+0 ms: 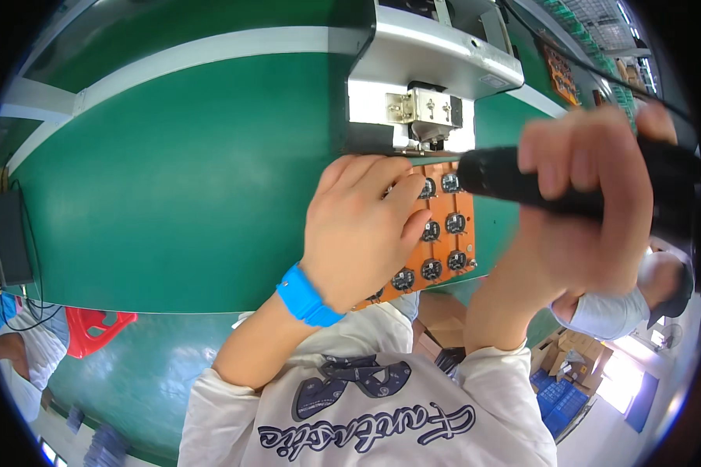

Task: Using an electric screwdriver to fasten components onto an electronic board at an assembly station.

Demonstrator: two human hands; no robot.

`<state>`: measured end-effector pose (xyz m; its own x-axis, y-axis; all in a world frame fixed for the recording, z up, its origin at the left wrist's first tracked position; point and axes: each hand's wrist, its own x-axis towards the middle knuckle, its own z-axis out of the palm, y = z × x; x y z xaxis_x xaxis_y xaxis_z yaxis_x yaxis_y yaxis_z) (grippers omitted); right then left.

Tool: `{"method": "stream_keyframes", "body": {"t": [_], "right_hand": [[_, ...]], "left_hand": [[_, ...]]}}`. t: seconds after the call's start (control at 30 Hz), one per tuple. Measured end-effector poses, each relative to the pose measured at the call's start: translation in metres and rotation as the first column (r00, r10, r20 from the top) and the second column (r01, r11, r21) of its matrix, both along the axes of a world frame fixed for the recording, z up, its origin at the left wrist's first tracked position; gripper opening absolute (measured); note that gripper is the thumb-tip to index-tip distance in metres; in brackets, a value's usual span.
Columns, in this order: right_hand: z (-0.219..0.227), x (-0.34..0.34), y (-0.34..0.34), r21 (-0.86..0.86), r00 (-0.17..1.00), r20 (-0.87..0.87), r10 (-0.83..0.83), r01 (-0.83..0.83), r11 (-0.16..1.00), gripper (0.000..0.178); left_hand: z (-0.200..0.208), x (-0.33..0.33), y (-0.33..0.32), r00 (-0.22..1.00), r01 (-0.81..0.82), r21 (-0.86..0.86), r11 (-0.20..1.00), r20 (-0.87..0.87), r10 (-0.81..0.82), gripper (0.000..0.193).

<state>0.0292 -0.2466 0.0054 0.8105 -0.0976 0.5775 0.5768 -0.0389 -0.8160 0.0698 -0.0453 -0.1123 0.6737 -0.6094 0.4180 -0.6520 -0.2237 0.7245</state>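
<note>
My left hand [362,226], with a blue watch [308,296] on its wrist, bends its fingers over an orange tray [444,210] and grips it. The tray carries several small round circuit boards [431,269] in rows; the hand covers its left part. Raised to the right, my right hand [592,187] is wrapped round a black electric screwdriver [498,173]. Motion blurs this hand, and the screwdriver's tapered end points left over the tray's upper right corner. Directly beyond the tray stands a silver screw feeder [436,109], its front touching or almost touching the tray.
The green worktable [171,179] stretches far to the left, with a black box [12,237] and cables at its end. A red stool [93,331] stands below the left edge. Another person [623,300] is at the right, near cardboard boxes [576,354] and blue crates [561,397].
</note>
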Motion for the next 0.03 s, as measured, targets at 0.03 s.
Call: {"method": "stream_keyframes", "body": {"t": [0.03], "right_hand": [[0.0009, -0.0062, -0.0445, -0.001, 0.921, -0.091, 0.379, -0.381, 0.925, 0.061]], "left_hand": [[0.0017, -0.0020, 0.0036, 1.000, 0.010, 0.002, 1.000, 0.004, -0.010, 0.033]]}}
